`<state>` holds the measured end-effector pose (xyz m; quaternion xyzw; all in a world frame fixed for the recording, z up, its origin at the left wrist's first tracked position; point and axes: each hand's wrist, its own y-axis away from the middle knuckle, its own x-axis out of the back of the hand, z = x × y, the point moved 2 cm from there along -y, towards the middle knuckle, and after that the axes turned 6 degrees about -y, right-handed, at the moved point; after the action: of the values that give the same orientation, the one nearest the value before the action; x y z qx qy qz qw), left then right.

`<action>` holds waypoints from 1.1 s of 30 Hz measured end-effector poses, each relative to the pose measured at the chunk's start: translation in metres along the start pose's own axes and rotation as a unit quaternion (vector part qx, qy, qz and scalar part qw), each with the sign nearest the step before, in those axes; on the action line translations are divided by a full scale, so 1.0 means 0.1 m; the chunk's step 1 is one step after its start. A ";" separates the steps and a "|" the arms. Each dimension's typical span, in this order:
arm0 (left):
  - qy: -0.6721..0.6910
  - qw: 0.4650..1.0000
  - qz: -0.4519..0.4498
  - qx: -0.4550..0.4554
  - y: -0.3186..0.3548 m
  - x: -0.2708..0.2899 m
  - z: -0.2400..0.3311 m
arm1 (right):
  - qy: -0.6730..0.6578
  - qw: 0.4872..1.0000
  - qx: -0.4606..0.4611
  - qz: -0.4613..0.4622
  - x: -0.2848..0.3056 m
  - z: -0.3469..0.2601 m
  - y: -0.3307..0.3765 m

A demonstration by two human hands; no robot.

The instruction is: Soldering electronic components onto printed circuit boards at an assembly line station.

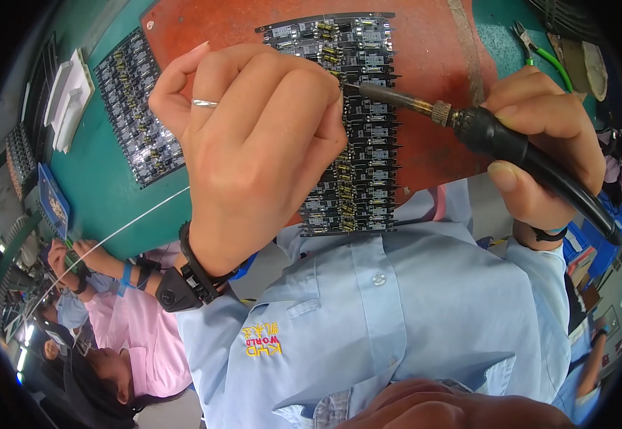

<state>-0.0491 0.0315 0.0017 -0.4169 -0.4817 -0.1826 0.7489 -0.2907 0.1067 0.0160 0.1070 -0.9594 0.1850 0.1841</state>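
My right hand (550, 136) is wrapped round the black handle of a soldering iron (493, 134). The iron's thin metal tip points left and reaches the fingertips of my left hand (254, 136). Those fingers are pinched together over a long black circuit board panel (361, 154); what they hold is hidden. Rows of small yellow-banded components run along the panel, which lies on a reddish-brown mat (436, 68). A thin pale wire (146, 214) slants up from the lower left and disappears at my left hand; I cannot tell whether it is gripped.
Another circuit board panel (136, 107) lies on the green table (100, 196) to the left. Beyond it are a white tray-like piece (70, 100) and a blue tray (53, 200). Green-handled pliers (540, 53) lie at the far right. A person in pink (143, 336) works at the left.
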 end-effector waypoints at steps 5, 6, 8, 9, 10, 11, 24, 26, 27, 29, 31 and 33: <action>-0.016 0.999 -0.033 0.022 -0.04 0.04 0.06 | -0.011 1.000 -0.004 0.005 -0.01 -0.01 -0.04; -0.019 0.999 -0.036 0.027 -0.04 0.04 0.07 | -0.006 1.000 -0.004 -0.001 -0.01 -0.01 -0.05; -0.017 0.999 -0.036 0.025 -0.04 0.06 0.06 | 0.000 1.000 -0.004 -0.007 0.00 -0.02 -0.06; -0.013 0.999 -0.036 0.023 -0.04 0.06 0.06 | -0.001 1.000 -0.005 -0.010 0.00 -0.02 -0.06; -0.010 0.999 -0.036 0.022 -0.04 0.07 0.05 | -0.001 1.000 -0.007 -0.014 0.00 -0.02 -0.06; -0.010 0.999 -0.036 0.021 -0.03 0.09 0.05 | -0.001 1.000 -0.008 -0.017 0.01 -0.02 -0.06; 0.144 0.988 -0.024 0.044 0.10 0.09 -0.08 | -0.032 0.998 0.042 0.039 0.22 0.05 0.05; 0.173 0.983 0.028 0.057 0.10 0.09 -0.10 | -0.040 0.997 0.045 0.038 0.23 0.05 0.02; 0.170 0.983 0.030 0.059 0.10 0.11 -0.09 | -0.045 0.997 0.046 0.037 0.23 0.06 0.00; 0.190 0.971 0.014 0.147 0.11 0.14 -0.08 | -0.047 0.997 0.046 0.027 0.23 0.09 -0.03; 0.199 0.961 0.005 0.192 0.08 0.13 -0.09 | -0.050 0.997 0.050 0.011 0.22 0.11 -0.06; 0.177 0.970 -0.002 0.168 0.00 0.09 -0.07 | -0.053 0.997 0.049 0.009 0.17 0.12 -0.07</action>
<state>-0.0402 0.0270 0.0084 -0.2454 -0.3661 -0.1716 0.8811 -0.3081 0.0933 0.0149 0.1164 -0.9585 0.2277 0.1260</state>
